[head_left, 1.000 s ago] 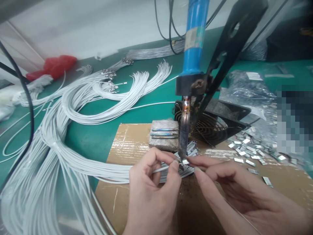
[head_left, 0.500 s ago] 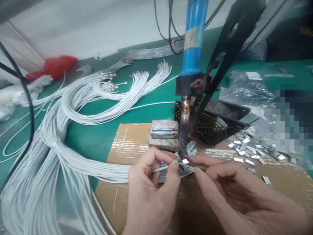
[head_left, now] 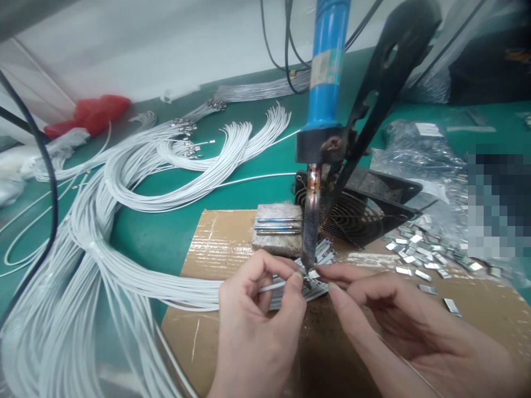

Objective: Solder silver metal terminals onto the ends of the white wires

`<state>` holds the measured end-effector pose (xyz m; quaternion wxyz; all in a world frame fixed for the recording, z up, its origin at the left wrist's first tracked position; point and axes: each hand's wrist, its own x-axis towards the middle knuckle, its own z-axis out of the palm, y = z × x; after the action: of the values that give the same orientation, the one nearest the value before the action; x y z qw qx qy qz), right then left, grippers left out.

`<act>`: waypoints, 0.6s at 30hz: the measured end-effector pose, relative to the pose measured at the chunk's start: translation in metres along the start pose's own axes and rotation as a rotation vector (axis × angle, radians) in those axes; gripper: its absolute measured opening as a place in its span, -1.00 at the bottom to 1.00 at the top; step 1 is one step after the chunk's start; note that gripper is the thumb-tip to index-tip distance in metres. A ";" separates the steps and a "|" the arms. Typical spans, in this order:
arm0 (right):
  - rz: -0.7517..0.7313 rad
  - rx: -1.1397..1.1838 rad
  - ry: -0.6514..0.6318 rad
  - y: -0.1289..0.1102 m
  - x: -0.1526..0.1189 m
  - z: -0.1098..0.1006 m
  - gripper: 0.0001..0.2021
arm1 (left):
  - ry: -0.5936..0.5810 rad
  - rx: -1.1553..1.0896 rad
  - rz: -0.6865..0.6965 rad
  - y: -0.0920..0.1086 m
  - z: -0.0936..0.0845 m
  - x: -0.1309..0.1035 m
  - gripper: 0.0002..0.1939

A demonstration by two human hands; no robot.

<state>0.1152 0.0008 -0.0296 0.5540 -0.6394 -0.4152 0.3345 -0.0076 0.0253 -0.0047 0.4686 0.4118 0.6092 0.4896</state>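
Observation:
Between its thumb and index finger my left hand point(head_left: 263, 315) pinches a white cable point(head_left: 271, 286) near its end. My right hand point(head_left: 398, 320) holds a small metallic piece point(head_left: 313, 273) at the fingertips, against the cable end. Directly above this spot is the dark tip of a soldering iron point(head_left: 311, 232) with a blue handle, fixed upright on a black bracket point(head_left: 373, 88). A thin wire runs across my right palm. Behind my fingers lie more cable ends, partly hidden.
Cardboard point(head_left: 224, 243) under the hands bears a block with metal rods point(head_left: 279, 226). A black fan point(head_left: 357, 204) stands behind the iron. Loose metal pieces point(head_left: 423, 254) and a plastic bag point(head_left: 418, 149) lie right. White cable bundles point(head_left: 87, 237) cover the green table point(head_left: 265, 193) at left.
The iron and bracket appear slightly further left in the view. Both hands keep nearly the same pose and hold.

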 end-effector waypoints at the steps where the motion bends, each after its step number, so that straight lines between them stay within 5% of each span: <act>1: -0.004 -0.013 -0.002 0.000 0.000 0.000 -0.80 | -0.002 0.009 0.003 -0.001 0.000 0.000 -0.80; 18: 0.032 0.033 0.051 -0.002 -0.002 0.004 -0.84 | -0.018 0.062 0.043 -0.005 -0.003 -0.002 -0.81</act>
<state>0.1103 0.0008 -0.0287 0.5693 -0.6451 -0.3852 0.3337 -0.0102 0.0221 -0.0086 0.4503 0.4436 0.6109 0.4767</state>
